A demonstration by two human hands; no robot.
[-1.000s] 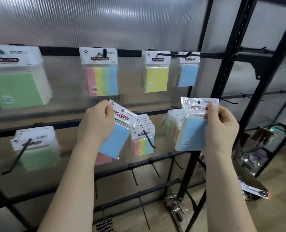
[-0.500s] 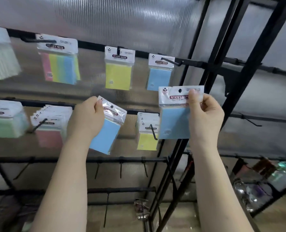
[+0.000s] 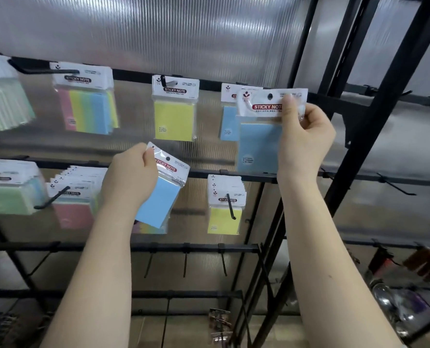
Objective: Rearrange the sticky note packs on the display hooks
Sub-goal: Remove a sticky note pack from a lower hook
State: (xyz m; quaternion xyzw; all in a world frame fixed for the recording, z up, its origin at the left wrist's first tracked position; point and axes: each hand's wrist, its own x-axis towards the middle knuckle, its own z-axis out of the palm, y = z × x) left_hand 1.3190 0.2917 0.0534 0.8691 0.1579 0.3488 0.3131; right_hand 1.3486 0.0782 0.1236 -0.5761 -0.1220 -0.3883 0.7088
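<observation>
Right hand [image 3: 303, 136] pinches blue pack [image 3: 259, 144] by its header.

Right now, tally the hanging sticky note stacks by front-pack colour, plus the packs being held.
Green stacks: 2
Striped stacks: 2
Yellow stacks: 2
Blue stack: 1
Pink stack: 1
Blue packs held: 2
Total: 10

Two blue sticky note packs [image 3: 259, 144], [image 3: 158, 199], both held
</observation>
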